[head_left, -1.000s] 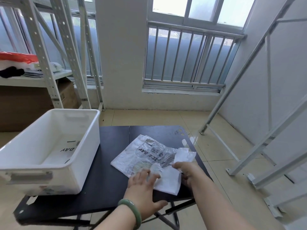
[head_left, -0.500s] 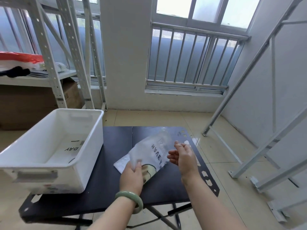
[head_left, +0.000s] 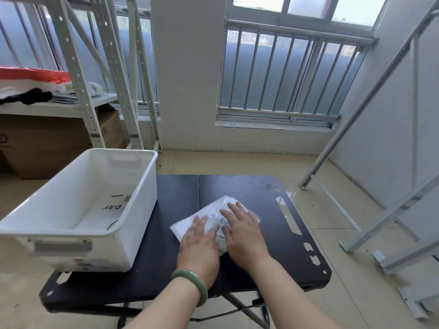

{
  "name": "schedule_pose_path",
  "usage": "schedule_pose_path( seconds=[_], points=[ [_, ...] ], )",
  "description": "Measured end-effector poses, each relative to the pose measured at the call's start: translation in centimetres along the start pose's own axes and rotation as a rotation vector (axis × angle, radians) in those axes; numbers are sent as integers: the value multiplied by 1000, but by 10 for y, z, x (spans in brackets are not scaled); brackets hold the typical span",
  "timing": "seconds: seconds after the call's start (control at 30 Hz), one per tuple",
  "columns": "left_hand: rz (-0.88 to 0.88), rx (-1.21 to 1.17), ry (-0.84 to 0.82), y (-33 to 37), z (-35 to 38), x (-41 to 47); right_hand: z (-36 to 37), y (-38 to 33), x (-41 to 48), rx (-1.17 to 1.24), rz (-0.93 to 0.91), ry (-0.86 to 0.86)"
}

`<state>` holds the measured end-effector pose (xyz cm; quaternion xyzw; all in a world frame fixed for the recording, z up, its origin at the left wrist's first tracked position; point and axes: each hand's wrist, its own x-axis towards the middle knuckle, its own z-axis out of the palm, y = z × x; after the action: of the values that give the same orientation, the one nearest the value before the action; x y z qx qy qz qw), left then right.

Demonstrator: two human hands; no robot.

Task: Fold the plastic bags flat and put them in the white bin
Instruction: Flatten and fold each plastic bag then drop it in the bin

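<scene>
Since half a second ago the bag [head_left: 215,216] has gone from lifted to lying on the table [head_left: 266,195], folded over. Both hands flat on it, fingers spread, pressing, nothing pinched: left hand [head_left: 199,243], right hand [head_left: 244,230]. Long axis runs near-left to far-right; bin [head_left: 133,207] lies leftward, left hand nearer.

Barred window [head_left: 292,74], tiled floor [head_left: 237,162]

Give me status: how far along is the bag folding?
Done: one bag already lies in the white bin. In hand: left hand and right hand press a folded bag flat on the black table. Left: moving it into the bin.
</scene>
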<state>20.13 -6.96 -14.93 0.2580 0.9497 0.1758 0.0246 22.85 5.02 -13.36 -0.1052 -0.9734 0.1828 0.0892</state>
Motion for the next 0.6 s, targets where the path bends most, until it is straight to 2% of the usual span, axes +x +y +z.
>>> schedule_pose_path(
  seconds=[0.07, 0.2, 0.27, 0.37, 0.6],
  points=[
    [85, 106, -143, -3, 7, 2, 6, -5, 5, -34, -40, -69],
    [346, 299, -261, -10, 8, 11, 15, -6, 12, -57, -78, -167],
    [431, 303, -277, -14, 7, 15, 20, -1, 12, -42, -40, -212],
    [371, 190, -303, -17, 5, 17, 25, 12, 10, -15, 72, -257],
    [170, 226, -323, -22, 4, 17, 23, 38, 4, -172, 188, -249]
  ],
)
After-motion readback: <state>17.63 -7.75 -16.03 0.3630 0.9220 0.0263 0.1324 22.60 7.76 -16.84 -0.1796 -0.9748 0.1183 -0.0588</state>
